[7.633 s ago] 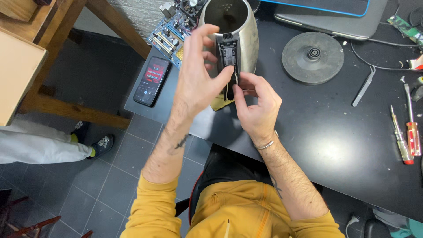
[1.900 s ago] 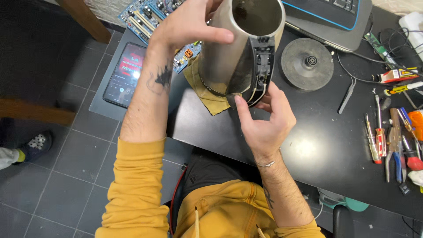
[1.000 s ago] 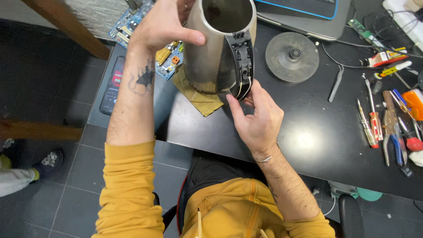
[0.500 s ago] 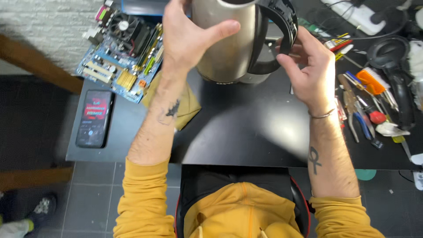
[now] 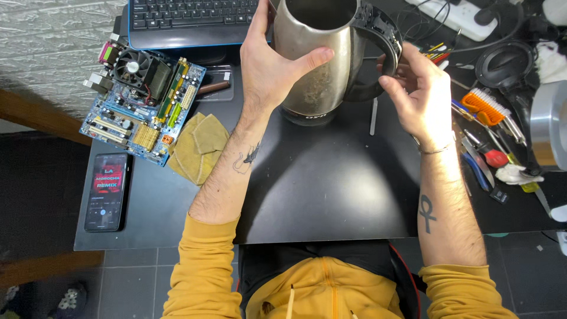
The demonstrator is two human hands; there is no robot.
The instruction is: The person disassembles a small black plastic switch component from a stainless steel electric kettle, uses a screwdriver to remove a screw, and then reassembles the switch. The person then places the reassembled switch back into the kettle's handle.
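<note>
Both hands grip a stainless steel kettle [image 5: 316, 56] standing upright at the back of the black bench [image 5: 331, 189]. His left hand [image 5: 274, 65] wraps around the metal body, thumb across its front; his right hand [image 5: 419, 94] closes its fingers on the black handle [image 5: 384, 50]. Left of them lie a tan cloth [image 5: 198, 147], a blue motherboard [image 5: 144, 103] and a phone [image 5: 107, 190]; screwdrivers [image 5: 487, 150] lie to the right.
</note>
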